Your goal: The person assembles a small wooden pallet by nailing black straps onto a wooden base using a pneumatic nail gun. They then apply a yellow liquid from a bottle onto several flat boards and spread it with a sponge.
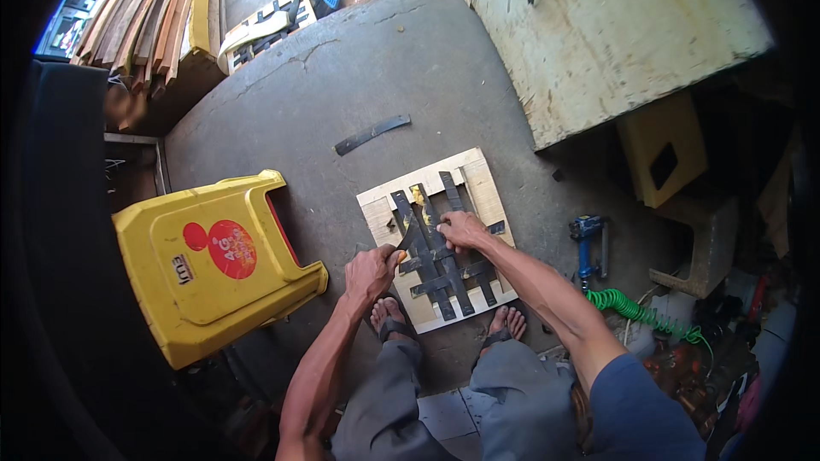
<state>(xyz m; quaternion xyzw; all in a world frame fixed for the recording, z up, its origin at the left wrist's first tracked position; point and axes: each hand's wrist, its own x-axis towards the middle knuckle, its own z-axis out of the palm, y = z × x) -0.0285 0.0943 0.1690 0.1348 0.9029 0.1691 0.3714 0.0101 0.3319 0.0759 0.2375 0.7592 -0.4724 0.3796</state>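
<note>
A square pale wooden frame (489, 190) lies on the floor by my feet, with black straps (446, 266) woven across its opening. Yellow smears mark one of the straps near the far side. My left hand (370, 273) is closed at the frame's left edge around a knife (408, 237); its dark, pointed blade slants over the straps, and a bit of orange shows by the fingers. Over the right half of the weave, my right hand (462, 231) has its fingers pinched together on a strap; the fingertips are partly hidden. Beyond the frame lies a loose black strip (373, 135).
A yellow plastic stool (184, 265) lies to the left. On the right stand a blue air tool (586, 248) with a green coiled hose (636, 307) and a large pale table (615, 34). Stacked planks (149, 21) and another strapped frame (278, 21) are far left.
</note>
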